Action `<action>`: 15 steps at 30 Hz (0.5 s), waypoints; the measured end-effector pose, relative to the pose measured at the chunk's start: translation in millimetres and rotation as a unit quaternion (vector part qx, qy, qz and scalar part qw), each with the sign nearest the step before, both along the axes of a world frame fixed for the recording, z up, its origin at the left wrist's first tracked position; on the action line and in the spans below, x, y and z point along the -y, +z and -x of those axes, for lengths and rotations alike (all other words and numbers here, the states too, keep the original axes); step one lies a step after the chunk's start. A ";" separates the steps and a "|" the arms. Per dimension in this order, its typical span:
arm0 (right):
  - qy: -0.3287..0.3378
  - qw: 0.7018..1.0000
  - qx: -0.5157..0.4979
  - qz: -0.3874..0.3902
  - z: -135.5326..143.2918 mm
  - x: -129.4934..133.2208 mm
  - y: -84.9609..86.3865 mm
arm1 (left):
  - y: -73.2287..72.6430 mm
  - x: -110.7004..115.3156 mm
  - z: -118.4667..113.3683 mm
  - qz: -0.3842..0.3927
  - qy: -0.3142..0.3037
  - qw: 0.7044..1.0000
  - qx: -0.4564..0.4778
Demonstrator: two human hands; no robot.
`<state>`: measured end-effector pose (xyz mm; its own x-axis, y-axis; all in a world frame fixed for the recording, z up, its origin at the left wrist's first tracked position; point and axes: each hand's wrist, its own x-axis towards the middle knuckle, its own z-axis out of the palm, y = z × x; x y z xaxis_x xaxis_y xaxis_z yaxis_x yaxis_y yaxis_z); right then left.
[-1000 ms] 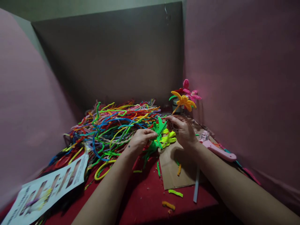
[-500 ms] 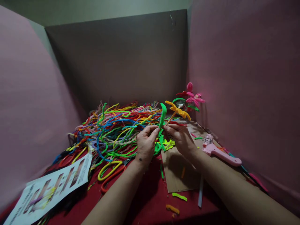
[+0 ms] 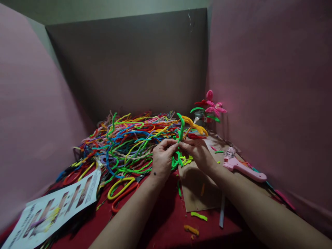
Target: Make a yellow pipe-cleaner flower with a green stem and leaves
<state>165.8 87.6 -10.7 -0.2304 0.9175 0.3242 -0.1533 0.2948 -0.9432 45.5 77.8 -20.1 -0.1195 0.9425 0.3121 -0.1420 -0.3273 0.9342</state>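
Between thumb and fingers, my left hand (image 3: 163,157) pinches the lower end of a green fuzzy leaf (image 3: 181,127), which stands upright and curves at its tip. My right hand (image 3: 198,152) is closed at the same spot, its fingertips meeting the left ones at the leaf's base. An orange fuzzy flower (image 3: 198,127) on an orange stem leans up to the right from the fingertips of my right hand. The exact grip on the stem is partly hidden by the fingers. Green fuzzy pieces (image 3: 177,162) show just below and between my hands.
A heap of colored pipe cleaners (image 3: 132,138) lies behind on the left. Scissors (image 3: 121,188) and a printed sheet (image 3: 62,207) are at left. Cardboard (image 3: 199,193), a pink glue gun (image 3: 243,169) and a glue stick (image 3: 222,211) lie right; pink flowers (image 3: 215,109) stand behind.
The green leaf has turned, showing a narrower side. The orange flower has turned and shifted slightly left. Both hands have stayed closed together in nearly the same place.
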 end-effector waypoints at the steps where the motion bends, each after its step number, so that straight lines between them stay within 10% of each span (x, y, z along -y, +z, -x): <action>1: -0.010 1.000 0.011 -0.010 -0.4 -0.2 0.0 | 0.4 0.4 0.0 0.004 0.001 1.000 -0.002; 15: -0.089 0.986 0.091 -0.109 -1.8 -10.1 -9.9 | -5.1 5.6 -3.8 -0.030 0.062 0.989 -0.131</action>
<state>167.6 97.7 -20.6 -0.1456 0.8618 0.4859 0.0856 0.5003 -0.8616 49.3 72.2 -25.2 -0.1394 0.9044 0.4033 0.1471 -0.3838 0.9116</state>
